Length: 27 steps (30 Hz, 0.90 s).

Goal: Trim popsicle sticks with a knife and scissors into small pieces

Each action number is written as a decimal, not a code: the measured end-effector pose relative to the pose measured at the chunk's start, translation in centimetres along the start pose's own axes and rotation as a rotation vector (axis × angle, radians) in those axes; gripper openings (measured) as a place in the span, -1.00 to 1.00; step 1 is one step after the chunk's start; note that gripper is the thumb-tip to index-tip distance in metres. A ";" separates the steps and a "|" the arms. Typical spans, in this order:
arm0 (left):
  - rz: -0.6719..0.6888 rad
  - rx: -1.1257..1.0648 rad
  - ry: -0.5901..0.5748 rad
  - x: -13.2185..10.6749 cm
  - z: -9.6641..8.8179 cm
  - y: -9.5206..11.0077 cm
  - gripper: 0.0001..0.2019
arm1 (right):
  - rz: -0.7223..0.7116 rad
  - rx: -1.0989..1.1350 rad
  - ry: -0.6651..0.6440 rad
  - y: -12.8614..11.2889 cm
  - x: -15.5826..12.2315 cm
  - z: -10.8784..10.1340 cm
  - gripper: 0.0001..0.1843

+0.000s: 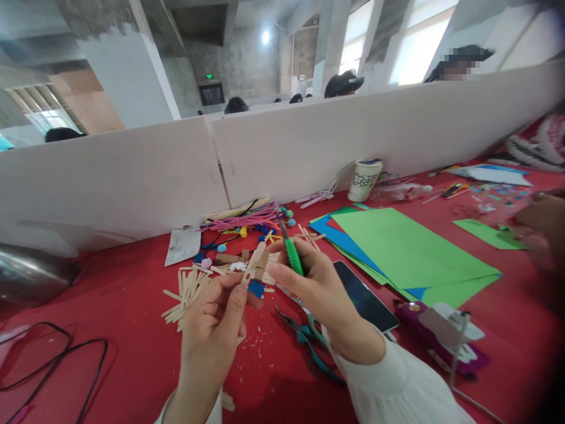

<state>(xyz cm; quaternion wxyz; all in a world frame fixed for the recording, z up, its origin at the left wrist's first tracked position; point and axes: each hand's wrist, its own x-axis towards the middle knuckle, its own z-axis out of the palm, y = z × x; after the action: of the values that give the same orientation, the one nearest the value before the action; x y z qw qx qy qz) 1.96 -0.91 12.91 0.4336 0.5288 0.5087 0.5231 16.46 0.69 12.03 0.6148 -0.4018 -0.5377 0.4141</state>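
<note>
My left hand [216, 318] is closed, pinching a pale wooden craft stick [253, 263] between thumb and fingers. A small opening shows in the stick near my left thumb. My right hand [324, 288] grips a craft knife [293, 257] with a green handle, its blade pointing up and away. The right fingertips are close to the stick and a small brown piece [261, 268]; whether they touch is unclear. Below the stick is a small blue piece [256, 288]. Loose craft sticks [189, 292] lie in a pile beyond my left hand.
Teal-handled pliers [315, 347], a phone [366, 299] and a purple glue gun [441, 338] lie right. Green sheets [410, 241], pipe cleaners [247, 219] and a paper cup [364, 179] are farther back. A white partition [309, 147] borders the red table [110, 330]. Another person's hand [545, 218] is right.
</note>
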 end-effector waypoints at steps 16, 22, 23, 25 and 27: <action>0.110 0.204 -0.155 0.6 0.3 -1.0 -0.84 | 0.147 0.164 -0.030 0.8 0.4 0.2 -0.82; -0.067 0.055 -0.252 0.7 0.1 -1.1 -0.72 | 0.047 0.154 -0.042 0.8 0.4 -0.2 -0.94; -0.095 0.041 -0.285 0.7 0.1 -1.2 -0.71 | 0.021 0.136 -0.046 0.8 0.3 -0.2 -0.93; -0.143 0.010 -0.338 0.7 0.1 -1.2 -0.72 | -0.029 0.092 -0.057 0.9 0.2 -0.2 -0.90; -0.157 -0.014 -0.341 0.7 0.0 -1.1 -0.75 | -0.078 0.044 -0.056 1.0 0.2 -0.1 -0.84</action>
<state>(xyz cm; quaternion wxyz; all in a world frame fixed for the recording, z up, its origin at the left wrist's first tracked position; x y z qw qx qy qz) 1.84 -0.13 11.90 0.5566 0.5655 0.4638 0.3941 16.45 1.18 11.16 0.6239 -0.3554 -0.5607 0.4124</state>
